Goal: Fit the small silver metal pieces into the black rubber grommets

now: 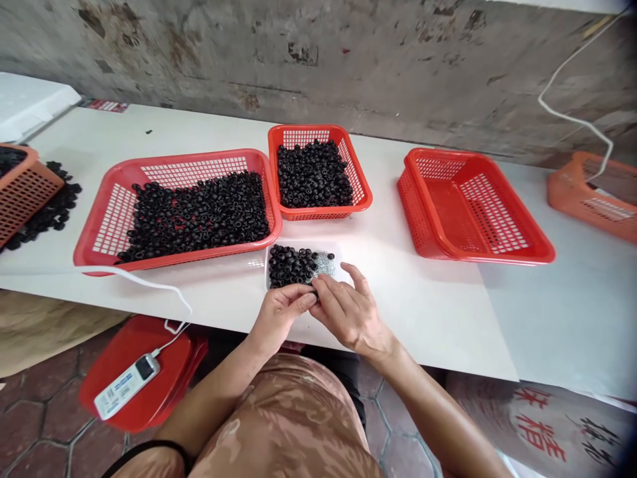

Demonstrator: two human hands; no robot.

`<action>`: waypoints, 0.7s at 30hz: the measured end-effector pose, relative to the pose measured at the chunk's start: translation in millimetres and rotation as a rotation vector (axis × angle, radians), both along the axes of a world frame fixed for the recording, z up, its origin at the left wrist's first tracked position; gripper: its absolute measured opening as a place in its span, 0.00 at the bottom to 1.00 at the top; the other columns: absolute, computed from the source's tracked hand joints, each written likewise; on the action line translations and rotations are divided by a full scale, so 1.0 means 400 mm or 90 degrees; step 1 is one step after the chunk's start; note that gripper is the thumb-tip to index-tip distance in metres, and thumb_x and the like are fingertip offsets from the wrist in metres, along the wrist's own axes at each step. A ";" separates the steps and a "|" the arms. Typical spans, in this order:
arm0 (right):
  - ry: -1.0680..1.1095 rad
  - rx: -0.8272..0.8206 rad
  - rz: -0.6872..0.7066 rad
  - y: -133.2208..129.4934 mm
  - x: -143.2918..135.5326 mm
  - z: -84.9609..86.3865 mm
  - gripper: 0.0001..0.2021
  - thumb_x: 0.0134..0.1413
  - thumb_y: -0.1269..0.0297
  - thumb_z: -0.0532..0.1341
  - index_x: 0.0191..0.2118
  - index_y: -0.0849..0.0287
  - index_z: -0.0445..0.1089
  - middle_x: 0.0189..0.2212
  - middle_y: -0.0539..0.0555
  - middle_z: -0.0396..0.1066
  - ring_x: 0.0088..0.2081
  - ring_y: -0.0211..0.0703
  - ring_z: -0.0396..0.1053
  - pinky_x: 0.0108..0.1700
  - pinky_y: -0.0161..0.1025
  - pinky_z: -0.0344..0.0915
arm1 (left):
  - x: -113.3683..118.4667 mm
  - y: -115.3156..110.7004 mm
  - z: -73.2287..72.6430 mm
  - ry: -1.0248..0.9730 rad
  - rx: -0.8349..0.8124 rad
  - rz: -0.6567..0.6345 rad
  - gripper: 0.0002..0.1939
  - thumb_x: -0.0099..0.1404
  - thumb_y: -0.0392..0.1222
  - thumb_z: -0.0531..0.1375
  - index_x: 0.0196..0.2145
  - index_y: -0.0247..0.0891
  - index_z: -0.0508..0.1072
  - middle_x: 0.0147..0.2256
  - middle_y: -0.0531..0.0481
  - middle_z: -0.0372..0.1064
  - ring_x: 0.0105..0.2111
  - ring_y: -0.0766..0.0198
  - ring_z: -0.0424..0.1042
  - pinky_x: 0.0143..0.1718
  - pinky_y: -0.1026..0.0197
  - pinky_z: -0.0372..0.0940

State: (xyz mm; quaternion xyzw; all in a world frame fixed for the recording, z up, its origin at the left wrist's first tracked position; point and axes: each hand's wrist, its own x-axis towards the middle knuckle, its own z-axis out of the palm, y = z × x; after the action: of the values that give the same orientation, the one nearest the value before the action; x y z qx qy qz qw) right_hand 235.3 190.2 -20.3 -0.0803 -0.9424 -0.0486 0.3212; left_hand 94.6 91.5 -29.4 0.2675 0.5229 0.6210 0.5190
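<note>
My left hand (279,317) pinches a small round black piece (314,298) between thumb and forefinger; most of it is hidden by fingers. My right hand (351,313) meets it there, its thumb and first fingers closed at the same spot and its little finger raised. Whatever the right fingertips hold is too small to make out. Just beyond both hands lies a shallow clear tray (267,269). Its left side is heaped with black ring-shaped pieces (291,262), and tiny silvery metal bits (325,264) fill the right side.
Behind the tray, a wide red basket (99,199) and a smaller red basket (361,176) hold many black pieces. Stacked red baskets (460,219) stand right; orange baskets (30,192) (592,196) flank the table. A white cable (149,279) reaches a power bank (127,386) on a red stool (164,392).
</note>
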 end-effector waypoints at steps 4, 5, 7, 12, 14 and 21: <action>0.001 -0.009 0.021 0.002 0.001 -0.014 0.15 0.68 0.67 0.57 0.55 0.71 0.66 0.43 0.63 0.77 0.42 0.47 0.76 0.62 0.57 0.64 | 0.006 -0.003 -0.001 0.037 0.007 0.011 0.12 0.63 0.48 0.67 0.38 0.38 0.83 0.35 0.47 0.78 0.39 0.56 0.73 0.45 0.59 0.64; 0.003 -0.010 0.025 0.004 0.001 -0.017 0.15 0.68 0.67 0.57 0.55 0.71 0.66 0.43 0.64 0.77 0.42 0.47 0.76 0.62 0.57 0.64 | 0.007 -0.004 -0.002 0.039 0.007 0.013 0.12 0.63 0.48 0.67 0.38 0.38 0.83 0.35 0.47 0.79 0.39 0.55 0.73 0.45 0.59 0.65; 0.006 -0.016 0.040 0.010 -0.001 -0.022 0.14 0.68 0.68 0.57 0.53 0.72 0.67 0.42 0.64 0.77 0.41 0.47 0.76 0.61 0.56 0.65 | 0.008 -0.004 -0.005 0.034 0.003 0.012 0.12 0.63 0.49 0.67 0.39 0.38 0.83 0.35 0.47 0.79 0.40 0.55 0.74 0.45 0.59 0.65; 0.053 -0.133 0.087 0.024 -0.005 -0.021 0.12 0.68 0.67 0.58 0.52 0.66 0.67 0.40 0.59 0.78 0.40 0.43 0.78 0.62 0.55 0.64 | 0.009 -0.001 -0.005 -0.023 -0.021 -0.013 0.16 0.63 0.53 0.67 0.37 0.36 0.83 0.33 0.47 0.78 0.37 0.57 0.75 0.43 0.60 0.66; 0.083 -0.195 0.088 0.024 -0.007 -0.018 0.11 0.68 0.67 0.59 0.52 0.64 0.68 0.40 0.57 0.79 0.40 0.42 0.78 0.63 0.55 0.62 | 0.008 0.002 -0.005 -0.099 -0.034 -0.028 0.19 0.63 0.57 0.65 0.34 0.36 0.82 0.30 0.46 0.77 0.35 0.57 0.75 0.40 0.59 0.67; 0.097 -0.276 0.096 0.016 -0.001 -0.013 0.12 0.65 0.65 0.63 0.51 0.60 0.70 0.43 0.57 0.79 0.44 0.44 0.79 0.65 0.57 0.56 | -0.013 0.008 -0.011 -0.306 -0.052 -0.146 0.17 0.56 0.54 0.72 0.27 0.36 0.80 0.28 0.45 0.76 0.37 0.53 0.76 0.41 0.56 0.68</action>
State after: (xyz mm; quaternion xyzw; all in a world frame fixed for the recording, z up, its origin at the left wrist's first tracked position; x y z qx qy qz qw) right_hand 234.8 196.8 -25.5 -0.0801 -0.9070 0.1854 0.3696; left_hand 89.3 94.8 -33.9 0.1489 0.3760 0.5820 0.7055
